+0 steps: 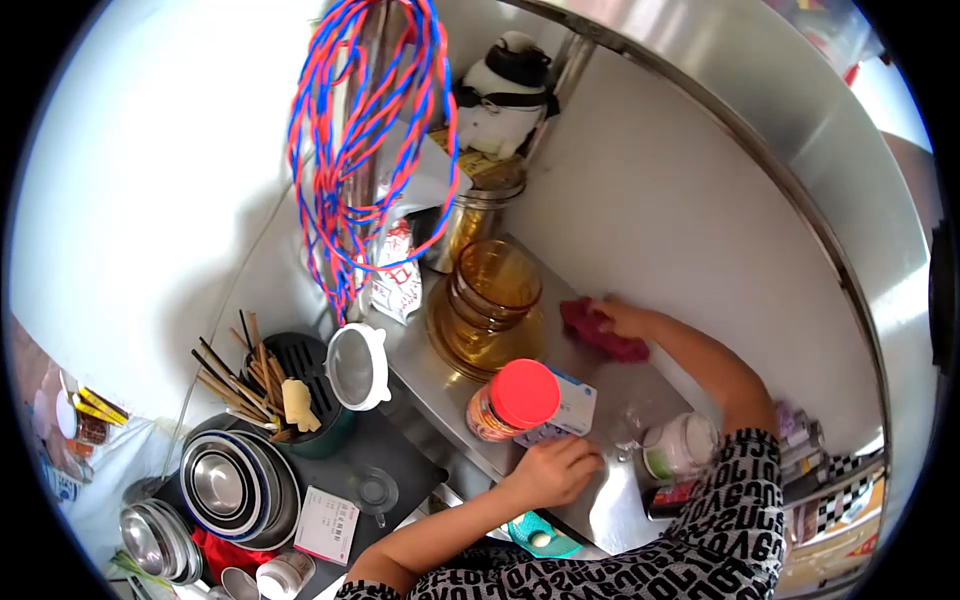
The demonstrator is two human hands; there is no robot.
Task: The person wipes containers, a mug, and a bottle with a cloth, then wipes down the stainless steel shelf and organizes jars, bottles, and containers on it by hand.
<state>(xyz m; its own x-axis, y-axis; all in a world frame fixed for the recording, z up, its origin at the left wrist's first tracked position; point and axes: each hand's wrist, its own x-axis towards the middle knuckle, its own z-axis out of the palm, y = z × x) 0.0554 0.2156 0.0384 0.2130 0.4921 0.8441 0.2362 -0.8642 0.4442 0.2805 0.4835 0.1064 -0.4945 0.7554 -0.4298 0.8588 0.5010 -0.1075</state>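
My right hand (618, 318) is closed on a dark red cloth (592, 332) and presses it on the metal shelf (655, 385), close to the back wall. Nearer the shelf's front edge, my left hand (553, 472) has its fingers curled; whatever they might hold is hidden. Just beyond it stand a jar with a red lid (522, 394) and a white and blue box (572, 402). Amber glass bowls (498, 285) are stacked on amber plates (440, 335), left of the cloth. A clear glass item (630, 425) and a white-lidded jar (685, 445) stand beside my right forearm.
Coiled red and blue cord (335, 190) hangs from a post above, with a white-rimmed strainer (358, 367) below it. Chopsticks stand in a dark holder (318, 435). Metal bowls (222, 485) sit lower left. A metal canister (470, 225) and penguin-like figure (505, 95) stand behind.
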